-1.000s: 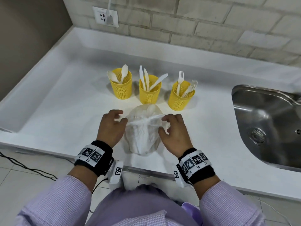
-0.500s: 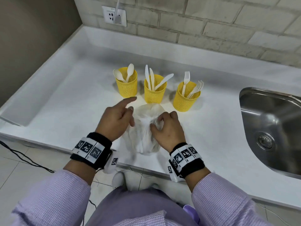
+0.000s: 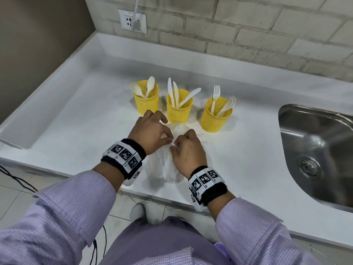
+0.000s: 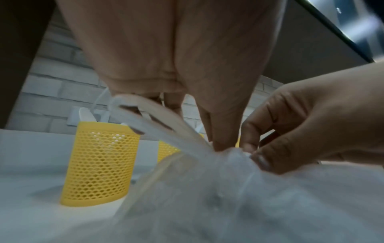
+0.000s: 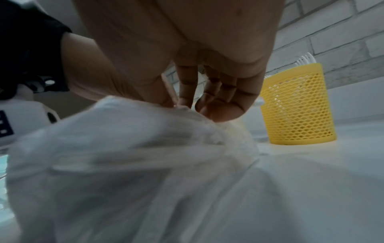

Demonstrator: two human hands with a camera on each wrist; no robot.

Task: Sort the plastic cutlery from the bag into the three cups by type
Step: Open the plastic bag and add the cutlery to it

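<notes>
A translucent white plastic bag [image 3: 168,169] lies on the white counter [image 3: 76,131] in front of three yellow mesh cups. My left hand [image 3: 152,131] and right hand [image 3: 186,148] meet over the bag's gathered top. In the left wrist view my left hand [image 4: 218,141] pinches the bag [image 4: 228,197] at its knot, and the bag's handle loops stretch up to its other fingers. The right hand [image 5: 187,105] pinches the same bunched spot on the bag [image 5: 124,164]. The left cup [image 3: 146,100] holds spoons, the middle cup [image 3: 179,108] knives, the right cup [image 3: 215,116] forks.
A steel sink [image 3: 321,150] is set into the counter on the right. A wall socket [image 3: 132,21] with a white plug sits on the brick wall behind. The counter's front edge runs just under my wrists. Black cables [image 3: 17,178] lie on the floor at left.
Both hands closed in from the bag's sides to its gathered top. The left hand's fingers went from stretched out to pinching the knot beside the right hand.
</notes>
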